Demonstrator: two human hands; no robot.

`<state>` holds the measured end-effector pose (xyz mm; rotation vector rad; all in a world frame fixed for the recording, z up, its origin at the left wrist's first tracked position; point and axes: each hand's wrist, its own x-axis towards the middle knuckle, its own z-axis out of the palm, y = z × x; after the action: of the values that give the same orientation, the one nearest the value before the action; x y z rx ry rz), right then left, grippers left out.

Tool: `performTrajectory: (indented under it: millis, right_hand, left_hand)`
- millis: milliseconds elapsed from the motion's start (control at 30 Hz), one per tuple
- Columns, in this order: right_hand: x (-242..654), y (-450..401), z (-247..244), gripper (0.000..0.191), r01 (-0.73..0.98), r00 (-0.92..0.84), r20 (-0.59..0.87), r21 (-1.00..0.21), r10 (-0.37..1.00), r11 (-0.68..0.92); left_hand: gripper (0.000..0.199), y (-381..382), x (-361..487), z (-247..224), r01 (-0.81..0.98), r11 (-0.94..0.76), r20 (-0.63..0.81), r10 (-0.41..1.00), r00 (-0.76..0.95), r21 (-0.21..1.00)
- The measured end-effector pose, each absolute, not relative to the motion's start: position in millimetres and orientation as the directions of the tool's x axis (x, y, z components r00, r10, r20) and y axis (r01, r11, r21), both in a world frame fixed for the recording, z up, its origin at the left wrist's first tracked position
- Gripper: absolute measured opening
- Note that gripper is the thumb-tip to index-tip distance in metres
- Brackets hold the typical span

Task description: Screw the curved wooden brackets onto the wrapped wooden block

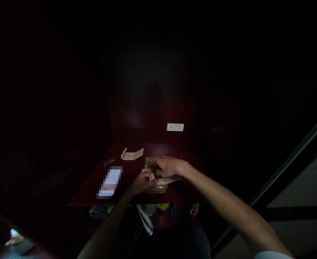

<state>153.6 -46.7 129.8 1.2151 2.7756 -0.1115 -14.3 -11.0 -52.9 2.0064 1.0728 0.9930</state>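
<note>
Timber strip, pale and bent [169, 180], over clear-wrapped package [158, 189] on dark-red bench [89, 190]

Left hand [141, 182] pinches its left end; right hand [170, 166] curls at its far side, closure impossible to tell. Its long axis runs left-right, right end angled slightly far.

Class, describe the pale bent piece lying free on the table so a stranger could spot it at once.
Start at the dark red table below the white rectangular wall socket. Toward its far left corner lies a pale wood-coloured bent piece with both ends turned up. It lies untouched, unlike the pale wood-coloured strip held by the bare left hand.
</note>
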Motion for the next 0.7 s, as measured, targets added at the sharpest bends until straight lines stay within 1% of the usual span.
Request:
performTrajectory:
  millis: [100, 167, 267, 333, 400, 467, 567, 700]
  right_hand:
    - [157.4, -45.1, 129.0, 0.029, 0.705, -0.707, -0.127, -0.04, 0.696, 0.709]
    - [158.0, -42.7, 126.9, 0.028, 0.717, -0.691, -0.144, -0.006, 0.709, 0.697]
    - [156.8, -39.9, 125.3, 0.034, 0.767, -0.625, -0.168, 0.051, 0.763, 0.64]
    - [155.6, -40.0, 126.4, 0.036, 0.771, -0.623, -0.175, 0.026, 0.762, 0.636]
    - [154.9, -41.4, 128.1, 0.034, 0.735, -0.672, -0.162, -0.03, 0.723, 0.677]
    - [154.6, -42.5, 128.9, 0.032, 0.697, -0.714, -0.136, -0.045, 0.687, 0.716]
    - [154.6, -41.4, 127.4, 0.029, 0.709, -0.696, -0.139, 0.023, 0.705, 0.705]
    - [155.5, -38.3, 125.3, 0.034, 0.745, -0.639, -0.209, 0.073, 0.74, 0.664]
  left_hand:
    - [0.029, -10.8, -14.3, -54.5, 0.365, -0.459, 0.322, 0.868, 0.377, 0.81]
    - [0.03, -11.4, -14.2, -54.6, 0.358, -0.452, 0.32, 0.872, 0.37, 0.817]
    - [0.032, -12.3, -14.4, -53.4, 0.367, -0.439, 0.308, 0.879, 0.364, 0.82]
    - [0.03, -12.3, -15.0, -52.5, 0.379, -0.442, 0.305, 0.878, 0.369, 0.813]
    - [0.029, -11.8, -15.6, -52.4, 0.383, -0.454, 0.314, 0.872, 0.375, 0.804]
    - [0.028, -11.3, -15.9, -53.2, 0.378, -0.462, 0.322, 0.868, 0.378, 0.802]
    - [0.028, -11.3, -15.5, -55.0, 0.364, -0.453, 0.321, 0.872, 0.37, 0.813]
    - [0.026, -12.4, -15.1, -55.0, 0.368, -0.441, 0.316, 0.881, 0.353, 0.819]
